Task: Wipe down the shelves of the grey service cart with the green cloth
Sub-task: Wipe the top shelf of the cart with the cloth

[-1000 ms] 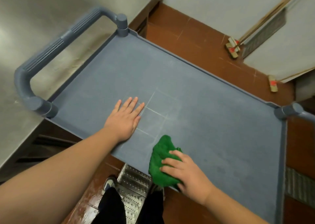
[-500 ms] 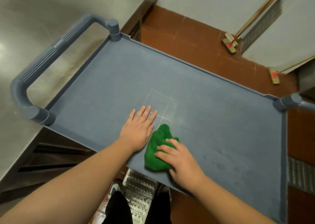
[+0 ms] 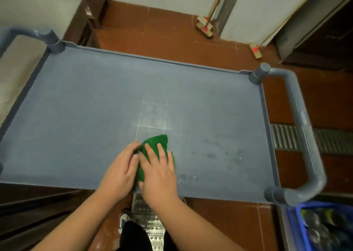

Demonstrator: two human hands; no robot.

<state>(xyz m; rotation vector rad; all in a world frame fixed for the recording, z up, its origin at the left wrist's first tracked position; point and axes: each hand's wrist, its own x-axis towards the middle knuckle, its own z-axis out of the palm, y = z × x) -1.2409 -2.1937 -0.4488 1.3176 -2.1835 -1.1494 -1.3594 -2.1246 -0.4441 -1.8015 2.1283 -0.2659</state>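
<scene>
The grey service cart's top shelf [image 3: 95, 117] fills the middle of the view, with faint white scratch lines at its centre. The green cloth [image 3: 155, 141] lies bunched on the shelf near the front edge. My right hand [image 3: 159, 171] lies flat on top of the cloth, fingers spread and straight. My left hand [image 3: 122, 172] is beside it on the left, its fingers touching the cloth's left side. Most of the cloth is hidden under my hands.
Tube handles stand at the cart's left [image 3: 28, 34] and right [image 3: 303, 128] ends. A steel counter [image 3: 17, 65] sits on the left. Brooms [image 3: 205, 28] lean against the far wall. A blue crate [image 3: 321, 229] is at the lower right, a floor drain grate [image 3: 332, 141] on the right.
The view has swung right, so the cart now lies square across it. My left hand has slid over against the cloth. My right hand has flattened on the cloth.
</scene>
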